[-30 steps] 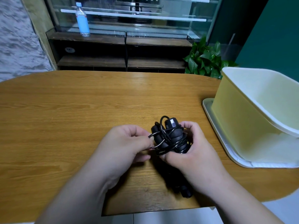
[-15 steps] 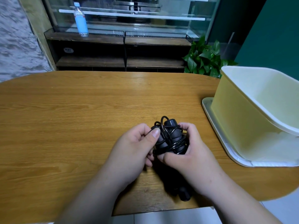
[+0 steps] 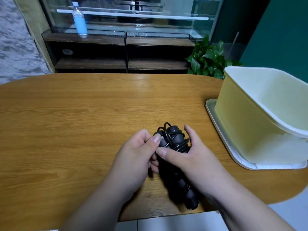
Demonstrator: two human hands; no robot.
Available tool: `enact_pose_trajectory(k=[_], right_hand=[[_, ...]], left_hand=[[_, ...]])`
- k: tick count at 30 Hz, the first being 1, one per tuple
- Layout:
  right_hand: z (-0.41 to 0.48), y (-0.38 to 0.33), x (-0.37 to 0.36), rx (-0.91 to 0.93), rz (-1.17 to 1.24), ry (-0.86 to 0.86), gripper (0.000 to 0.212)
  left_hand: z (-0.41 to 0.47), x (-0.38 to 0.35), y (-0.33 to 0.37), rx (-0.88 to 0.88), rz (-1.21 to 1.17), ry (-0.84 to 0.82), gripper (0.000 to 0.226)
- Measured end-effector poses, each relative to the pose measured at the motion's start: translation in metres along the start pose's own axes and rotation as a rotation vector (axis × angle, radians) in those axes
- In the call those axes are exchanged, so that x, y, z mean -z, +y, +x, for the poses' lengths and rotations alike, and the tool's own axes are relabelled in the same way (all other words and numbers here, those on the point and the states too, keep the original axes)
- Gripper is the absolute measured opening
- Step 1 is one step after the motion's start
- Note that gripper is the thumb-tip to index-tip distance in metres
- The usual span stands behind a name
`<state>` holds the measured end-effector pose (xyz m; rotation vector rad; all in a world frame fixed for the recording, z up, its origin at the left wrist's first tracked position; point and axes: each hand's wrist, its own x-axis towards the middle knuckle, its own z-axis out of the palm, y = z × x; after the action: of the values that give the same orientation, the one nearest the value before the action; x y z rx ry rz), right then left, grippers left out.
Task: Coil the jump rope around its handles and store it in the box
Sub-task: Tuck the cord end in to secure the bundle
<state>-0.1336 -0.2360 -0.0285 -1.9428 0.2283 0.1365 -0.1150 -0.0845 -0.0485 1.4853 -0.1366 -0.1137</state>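
Right hand (image 3: 191, 157) grip: closed round the jump rope (image 3: 173, 142) mid-bundle. Thumb lies across the front, fingers wrap behind on the right side, one fingertip pokes up past the top.

Left hand (image 3: 135, 157) grip: narrow pinch at the upper left of the bundle, thumb pad pressed on it, other fingers curled underneath (we can't tell whether the pinch is on cord or handle).

The two black handles (image 3: 188, 194) lie side by side, pointing away from us. Far ends sit between the two hands, near ends stick out below the right wrist.

Thin black cord (image 3: 167, 129) is wound over the upper part of the handles in several crossing turns, with one small loop standing proud at the top. We see one more turn round the lower part.

The bundle is low over the table (image 3: 83, 122), near the front edge, right of centre. We can't tell if its near end touches the wood.

Box (image 3: 241, 117): pale yellow, open top, right of the hands and well apart from the rope, which is outside it. It sits on a white tray (image 3: 210, 107) at the table's right end.

Beyond the table we see a dark wooden shelf (image 3: 100, 40) under a glass case. A clear bottle (image 3: 80, 22) with a blue label stands on it at left. A green plant (image 3: 206, 60) sits behind the box's far corner.
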Motion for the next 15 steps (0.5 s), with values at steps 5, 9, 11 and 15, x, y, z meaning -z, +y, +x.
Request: enact_pose_trajectory(k=[5, 9, 11, 15], right_hand=[[0.003, 0.004, 0.001, 0.019, 0.077, 0.068, 0.124], [0.004, 0.004, 0.004, 0.062, 0.153, 0.096, 0.116], [0.004, 0.004, 0.004, 0.082, 0.229, 0.103, 0.111], [0.004, 0.007, 0.001, 0.075, 0.398, 0.062, 0.087]], left_hand=[[-0.001, 0.003, 0.007, -0.008, -0.08, -0.006, 0.029], [-0.007, 0.004, 0.018, -0.026, -0.18, -0.037, 0.026], [-0.009, 0.005, 0.022, -0.023, -0.248, -0.053, 0.021], [-0.007, 0.004, 0.015, 0.024, -0.23, -0.055, 0.024]])
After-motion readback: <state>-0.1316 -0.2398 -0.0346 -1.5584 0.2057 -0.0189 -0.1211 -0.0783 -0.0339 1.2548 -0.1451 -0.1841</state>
